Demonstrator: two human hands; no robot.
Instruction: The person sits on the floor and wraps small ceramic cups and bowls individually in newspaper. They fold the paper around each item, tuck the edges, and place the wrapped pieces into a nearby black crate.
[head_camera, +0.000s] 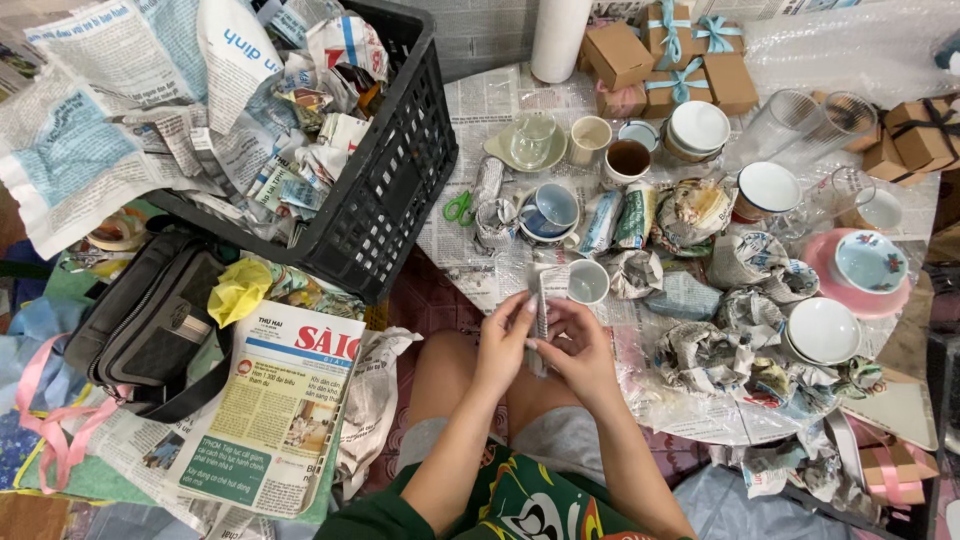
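Fingers (528, 305) of the left hand (505, 335) and right hand (575, 345) pinch a folded strip of newspaper (543, 300) upright above the lap, beside a white cup (587, 282) on the bench (700, 415).

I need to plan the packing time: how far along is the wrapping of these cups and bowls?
Partly done. Several newspaper-wrapped bundles already lie on the table. In hand: the left hand and right hand hold a small paper-wrapped piece between them. Left: bare cups, a white bowl, a patterned bowl on a pink plate and clear glasses remain unwrapped.
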